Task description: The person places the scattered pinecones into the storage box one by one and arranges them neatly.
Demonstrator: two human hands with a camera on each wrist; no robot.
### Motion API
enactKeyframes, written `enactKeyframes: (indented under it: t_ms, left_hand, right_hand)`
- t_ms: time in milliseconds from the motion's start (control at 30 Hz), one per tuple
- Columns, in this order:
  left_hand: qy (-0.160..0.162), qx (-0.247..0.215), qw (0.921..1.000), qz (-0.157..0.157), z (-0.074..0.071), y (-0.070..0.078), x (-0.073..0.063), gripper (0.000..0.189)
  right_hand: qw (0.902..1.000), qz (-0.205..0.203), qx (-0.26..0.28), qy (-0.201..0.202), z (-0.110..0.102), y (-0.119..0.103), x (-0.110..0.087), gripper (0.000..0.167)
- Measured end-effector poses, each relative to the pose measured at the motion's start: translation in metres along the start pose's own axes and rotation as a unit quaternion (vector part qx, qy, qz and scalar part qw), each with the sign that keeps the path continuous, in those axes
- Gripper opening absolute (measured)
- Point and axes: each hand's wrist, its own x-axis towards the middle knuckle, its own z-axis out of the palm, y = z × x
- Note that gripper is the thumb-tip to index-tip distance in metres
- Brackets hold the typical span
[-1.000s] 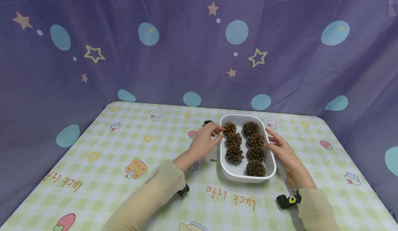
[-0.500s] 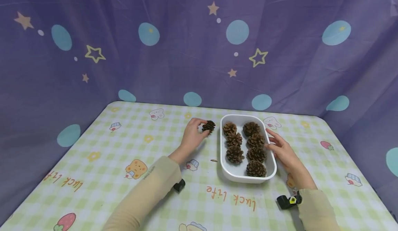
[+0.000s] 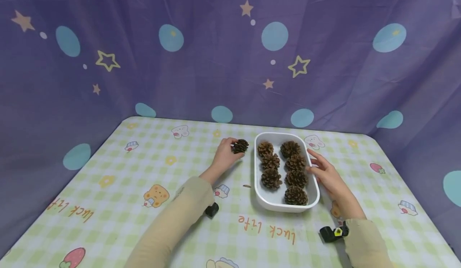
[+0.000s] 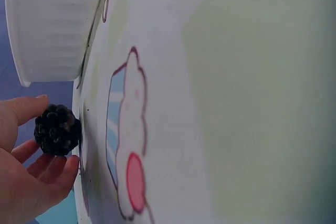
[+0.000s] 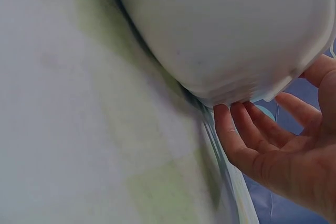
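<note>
My left hand [image 3: 223,156] holds a dark brown pine cone [image 3: 240,146] between thumb and fingers, a short way left of a white rectangular box [image 3: 284,208]. In the left wrist view the thumb lies on one side of that pine cone [image 4: 56,130], with the fingers on the other; it is very near the tabletop. Several pine cones [image 3: 296,196] sit in the box in two rows, the left row shorter. At the box's right side, my right hand [image 3: 328,176] touches the outer wall and rim with thumb and nearly straight fingers [image 5: 256,142].
A checked tablecloth [image 3: 137,236] with printed pictures covers the table. A small brown flake [image 3: 246,186] lies left of the box. Purple curtains [image 3: 216,87] stand behind and at both sides. Black wrist devices [image 3: 212,210] show below the sleeves.
The left hand has left the box's left edge, moved left, and closed on the pine cone lying there. The right hand and the box have stayed in place.
</note>
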Motion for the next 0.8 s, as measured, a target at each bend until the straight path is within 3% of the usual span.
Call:
enactKeyframes:
  t_ms: [533, 800]
  left_hand:
    - [0.014, 0.000, 0.9997, -0.019, 0.0034, -0.0012, 0.0041, 0.047]
    - [0.015, -0.025, 0.9996, -0.004, -0.0006, -0.0012, -0.0002, 0.040]
  right_hand:
    - [1.0000, 0.005, 0.004, 0.002, 0.0011, -0.0001, -0.0003, 0.064]
    - [1.0000, 0.003, 0.002, 0.002, 0.0005, 0.0004, -0.0004, 0.063]
